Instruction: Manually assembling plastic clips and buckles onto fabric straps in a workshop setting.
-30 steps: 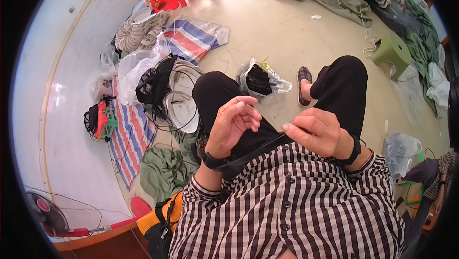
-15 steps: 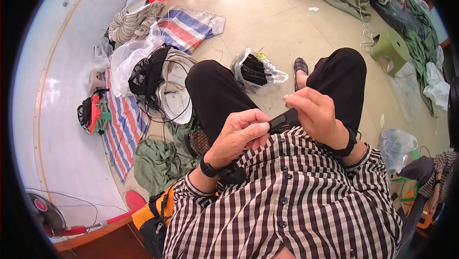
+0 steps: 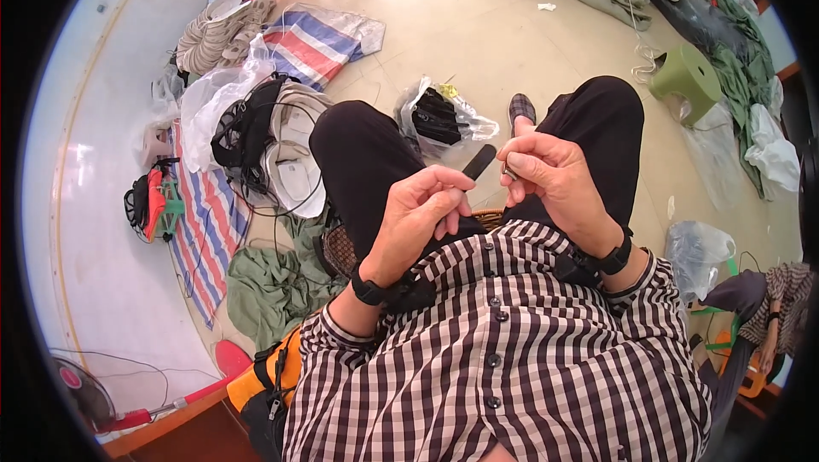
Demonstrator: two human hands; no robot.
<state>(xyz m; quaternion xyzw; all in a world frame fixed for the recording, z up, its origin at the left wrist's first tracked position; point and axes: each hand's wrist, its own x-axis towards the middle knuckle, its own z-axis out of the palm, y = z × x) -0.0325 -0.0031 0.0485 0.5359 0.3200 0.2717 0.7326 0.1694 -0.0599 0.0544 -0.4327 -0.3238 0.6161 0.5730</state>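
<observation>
Above my lap, my left hand (image 3: 424, 209) is closed in a pinch on a short black strip (image 3: 480, 162), flat with a rounded end. The strip sticks out past the fingertips, up and to the right. My right hand (image 3: 556, 179) is just to the right of it, thumb and forefinger pressed together. A small dark, metallic-looking piece (image 3: 509, 173) shows at those fingertips, too small to name. The two hands are apart. Below them, part of a wicker basket rim (image 3: 489, 218) shows between my thighs.
A clear plastic bag of black pieces (image 3: 437, 117) lies on the floor beyond my knees. Black cords and a white container (image 3: 299, 176) are at my left, beside a striped sheet (image 3: 209, 232). A green stool (image 3: 685, 87) stands right. Another person's arm (image 3: 772, 325) shows at far right.
The black strip now points upward, clear of my right hand. My right hand has turned, and a small metallic-looking piece now shows at its fingertips. The view has shifted slightly.
</observation>
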